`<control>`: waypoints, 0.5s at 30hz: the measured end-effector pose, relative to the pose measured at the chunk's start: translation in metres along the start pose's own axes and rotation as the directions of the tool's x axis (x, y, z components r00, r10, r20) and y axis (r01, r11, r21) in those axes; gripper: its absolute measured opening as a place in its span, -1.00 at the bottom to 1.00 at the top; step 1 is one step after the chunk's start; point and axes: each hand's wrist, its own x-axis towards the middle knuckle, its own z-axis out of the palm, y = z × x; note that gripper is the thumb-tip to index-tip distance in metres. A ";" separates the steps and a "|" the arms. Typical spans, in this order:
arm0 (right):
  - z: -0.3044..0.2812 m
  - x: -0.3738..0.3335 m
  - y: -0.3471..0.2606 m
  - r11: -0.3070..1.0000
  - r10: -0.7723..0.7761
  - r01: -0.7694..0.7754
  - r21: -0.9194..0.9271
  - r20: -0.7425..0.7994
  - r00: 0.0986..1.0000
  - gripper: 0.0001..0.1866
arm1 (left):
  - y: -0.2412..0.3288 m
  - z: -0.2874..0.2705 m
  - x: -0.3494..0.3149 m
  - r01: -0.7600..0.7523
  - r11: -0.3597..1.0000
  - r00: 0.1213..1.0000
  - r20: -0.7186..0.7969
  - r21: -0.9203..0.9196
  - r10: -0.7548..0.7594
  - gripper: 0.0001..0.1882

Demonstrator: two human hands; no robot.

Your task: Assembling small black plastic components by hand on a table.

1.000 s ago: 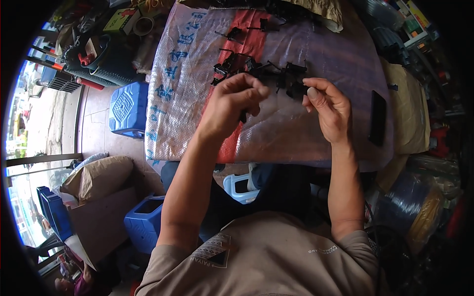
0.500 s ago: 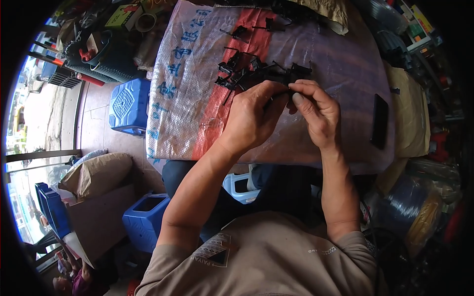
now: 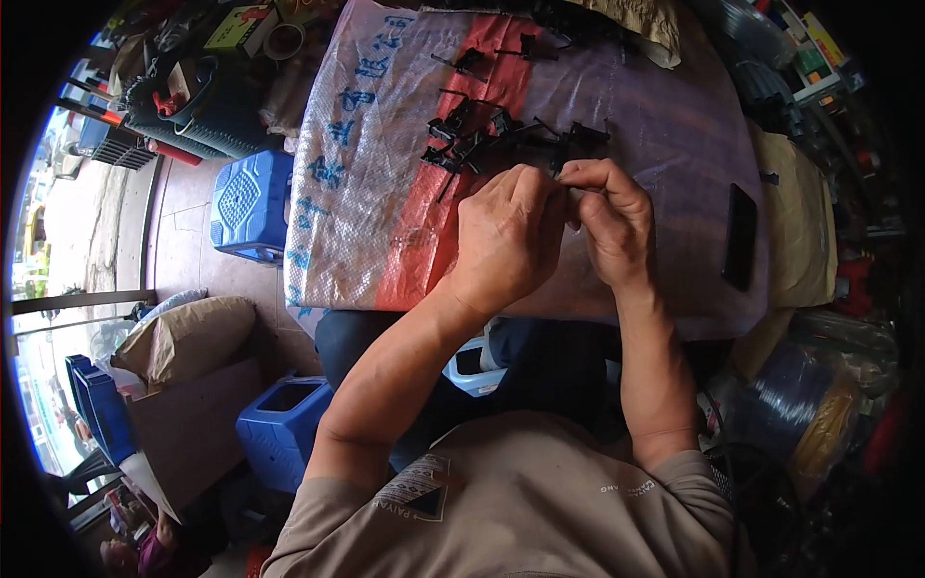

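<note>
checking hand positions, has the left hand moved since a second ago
Yes, the left hand has moved right, toward the right hand: it overlapped the red stripe then, and is now mostly right of it.

Head-worn fisheye, looking down from above

The left hand (image 3: 509, 233) and right hand (image 3: 618, 231) come together over the sheet-covered bench (image 3: 684, 135), fingers (image 3: 599, 172) bent close (anything between them is too hidden to tell). Just beyond lie jumbled black parts (image 3: 469, 144), partly on a red stripe (image 3: 416, 265), while a dark, flat rectangular slab (image 3: 740, 237) rests near the bench's right side.
</note>
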 end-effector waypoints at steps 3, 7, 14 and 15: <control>0.004 -0.002 -0.011 0.987 0.155 -0.155 0.046 0.004 0.988 -0.78 | -0.001 -0.005 -0.005 0.301 0.920 0.954 0.088 -0.250 -0.288 -0.90; -0.010 -0.013 -0.022 0.965 0.233 -0.226 -0.129 0.041 0.972 -0.81 | 0.008 -0.025 0.009 0.772 0.347 0.629 0.567 -0.532 -0.531 -0.77; -0.026 -0.033 -0.023 0.947 0.307 -0.296 -0.128 0.077 0.949 -0.85 | 0.000 -0.014 -0.007 0.363 0.875 0.861 0.475 -0.320 -0.183 -0.68; -0.027 -0.036 -0.025 0.935 0.341 -0.330 -0.129 0.072 0.937 -0.85 | 0.000 -0.013 -0.007 0.288 0.920 0.872 0.471 -0.267 -0.136 -0.66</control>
